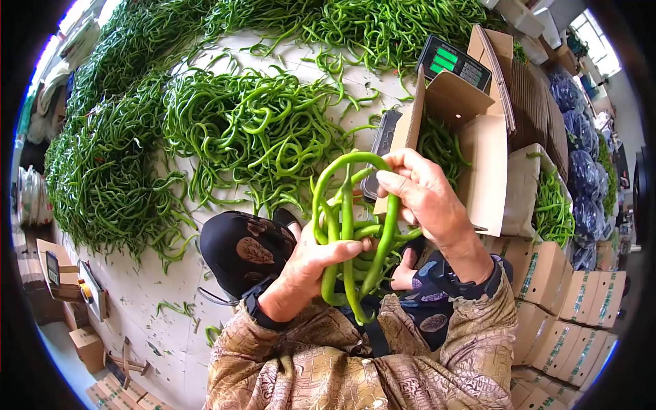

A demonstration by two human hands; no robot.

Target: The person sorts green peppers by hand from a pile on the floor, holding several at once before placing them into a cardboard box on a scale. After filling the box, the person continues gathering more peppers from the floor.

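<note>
Several long green chili peppers (348,232) are gathered in my left hand (307,266), its thumb pressed across them above my lap. My right hand (427,195) pinches one long, curved pepper (320,188) near its upper bend, at the right side of the bunch. This pepper arches over the others. Part of my left fingers is hidden behind the bunch. More green peppers lie behind and below my hands, partly covered. Just beyond my right hand stands an open cardboard box (482,167) with green peppers (437,147) inside.
A large loose pile of peppers (253,130) lies on the pale floor ahead, with bigger heaps (109,171) at left and back. A digital scale display (454,63) stands behind the box. Stacked cartons (547,273) and a pepper-filled white crate (523,195) line the right side.
</note>
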